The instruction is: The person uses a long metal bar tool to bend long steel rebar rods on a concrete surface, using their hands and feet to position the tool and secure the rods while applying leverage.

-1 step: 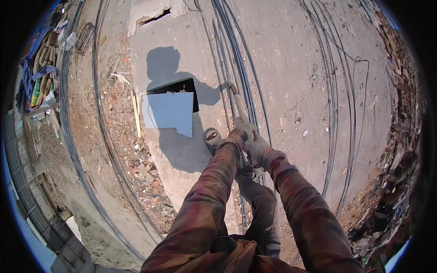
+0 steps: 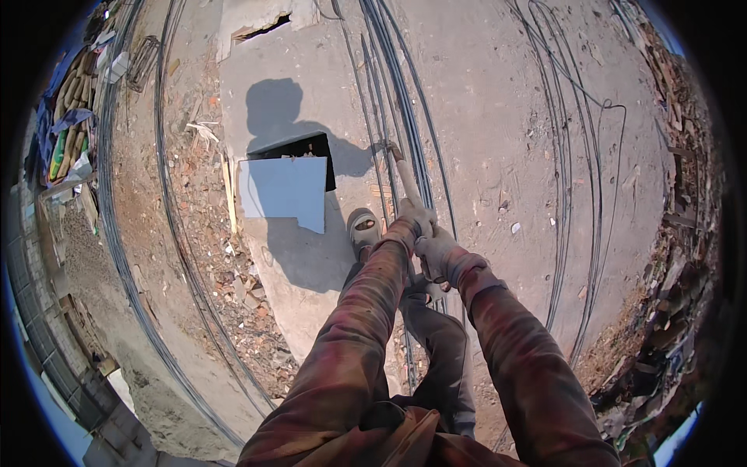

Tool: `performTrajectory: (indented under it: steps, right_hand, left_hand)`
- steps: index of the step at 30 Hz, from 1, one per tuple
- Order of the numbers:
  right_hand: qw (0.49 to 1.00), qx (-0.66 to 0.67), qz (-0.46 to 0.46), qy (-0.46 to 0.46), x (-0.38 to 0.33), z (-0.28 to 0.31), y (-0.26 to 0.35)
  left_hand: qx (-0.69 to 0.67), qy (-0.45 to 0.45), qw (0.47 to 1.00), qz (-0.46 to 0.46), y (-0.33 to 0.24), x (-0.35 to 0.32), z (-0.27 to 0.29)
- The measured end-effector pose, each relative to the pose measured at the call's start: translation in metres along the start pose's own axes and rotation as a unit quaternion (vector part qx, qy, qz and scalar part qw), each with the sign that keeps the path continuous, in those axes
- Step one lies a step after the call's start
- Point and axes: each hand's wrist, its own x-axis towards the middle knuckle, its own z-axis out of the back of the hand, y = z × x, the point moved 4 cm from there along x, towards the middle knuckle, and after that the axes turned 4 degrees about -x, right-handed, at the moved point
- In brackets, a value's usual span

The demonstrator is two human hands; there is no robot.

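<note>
Dusty grey concrete ground (image 2: 490,117) is lying in sun, with broken brick-and-stone rubble (image 2: 250,294) spreading at 8 o'clock from the hands and dark mixed debris (image 2: 671,311) bordering it at 4 o'clock. The left hand (image 2: 418,219) is clamping its grip around a long, pale, wooden-looking handle (image 2: 407,179); the right hand (image 2: 438,254) is sitting just below at 5 o'clock, touching it, its grip also wrapping tightly around the handle. The handle is pointing to 11 o'clock, its dark far end (image 2: 395,148) reaching over long, thin, dark metal bars (image 2: 401,86) running toward 12 o'clock; whether it is touching them is not showing clearly. A foot in a grey open-toed sandal (image 2: 362,217) is resting at 9 o'clock. Between 9 and 10 o'clock, a flat blue-grey panel (image 2: 282,187) with a notched lower edge is lying partly across a dark angular opening (image 2: 330,173), and far beyond, stacked tan sacks (image 2: 71,97) are lying beside blue sheeting (image 2: 72,119)
</note>
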Motion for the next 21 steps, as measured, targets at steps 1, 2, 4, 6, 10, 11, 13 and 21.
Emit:
performTrajectory:
  steps: [1, 2, 4, 6, 10, 11, 13, 21]
  right_hand:
    - [1.000, -0.008, -0.017, -0.005, -0.001, 0.000, 0.000]
    - [0.999, 0.001, 0.004, 0.034, 0.002, -0.002, 0.007]
    - [0.997, -0.005, 0.083, -0.004, 0.001, -0.006, 0.017]
    - [0.991, 0.119, 0.045, 0.026, -0.002, -0.018, 0.015]
    - [0.998, 0.032, 0.048, 0.005, -0.011, -0.021, 0.025]
    - [0.999, 0.022, 0.015, 0.019, -0.013, -0.016, 0.029]
    - [0.999, 0.012, -0.026, 0.034, -0.021, -0.008, 0.040]
    - [1.000, 0.015, -0.004, 0.008, -0.010, -0.020, 0.056]
  left_hand:
    - [-0.020, 0.002, 0.999, 0.036, 0.004, 0.001, 0.004]
    - [-0.009, 0.026, 0.998, 0.049, 0.003, 0.001, 0.005]
    - [-0.077, 0.002, 0.992, 0.102, 0.005, -0.012, 0.015]
    - [-0.163, -0.027, 0.975, 0.147, 0.005, -0.029, 0.021]
    - [-0.253, -0.057, 0.950, 0.174, -0.016, -0.040, 0.027]
    - [-0.261, -0.056, 0.948, 0.176, -0.023, -0.038, 0.028]
    - [-0.269, -0.043, 0.945, 0.183, -0.034, -0.031, 0.029]
    - [-0.200, -0.067, 0.965, 0.155, -0.024, -0.011, 0.042]
